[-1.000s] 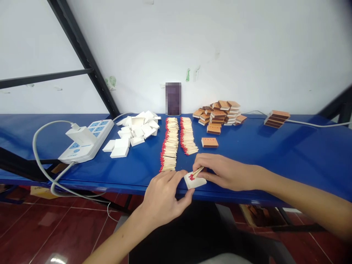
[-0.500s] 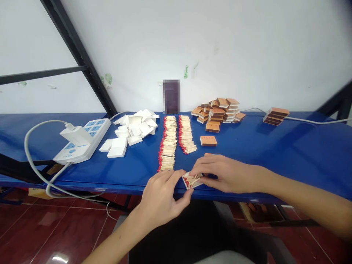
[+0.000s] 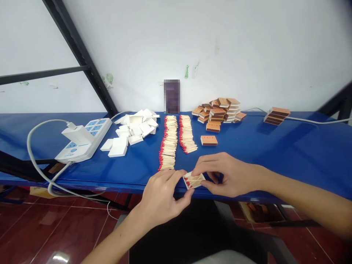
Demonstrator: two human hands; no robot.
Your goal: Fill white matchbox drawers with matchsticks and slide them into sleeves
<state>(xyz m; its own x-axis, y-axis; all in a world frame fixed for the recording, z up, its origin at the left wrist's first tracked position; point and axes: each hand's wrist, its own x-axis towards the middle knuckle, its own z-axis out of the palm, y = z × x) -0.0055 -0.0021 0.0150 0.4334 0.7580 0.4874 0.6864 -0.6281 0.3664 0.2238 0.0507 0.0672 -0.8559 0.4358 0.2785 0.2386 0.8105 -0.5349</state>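
My left hand (image 3: 162,198) pinches the left end of a small white matchbox tray (image 3: 195,187) between thumb and fingers, at the table's front edge. Inside the tray lie several red-headed matches (image 3: 194,180), heads towards the left. At the tray's right end is my right hand (image 3: 227,175), its index finger over the back rim and its thumb at the near right corner. Just beyond my hands, two rows of loose matches, a longer left row (image 3: 169,143) and a shorter right row (image 3: 187,134), run away towards the wall.
White empty trays (image 3: 137,126) are heaped at the left, beside a power strip (image 3: 85,141) with a plugged-in charger and cable. Orange matchbox sleeves (image 3: 218,112) are piled at the back right; one box (image 3: 209,140) lies nearer. A small stack (image 3: 277,115) stands farther right. A blurred dark rectangle (image 3: 172,97) leans on the wall.
My right hand's fingers have drawn back and parted slightly, uncovering more of the tray. The matches in it now lie flatter. My left hand keeps its hold.
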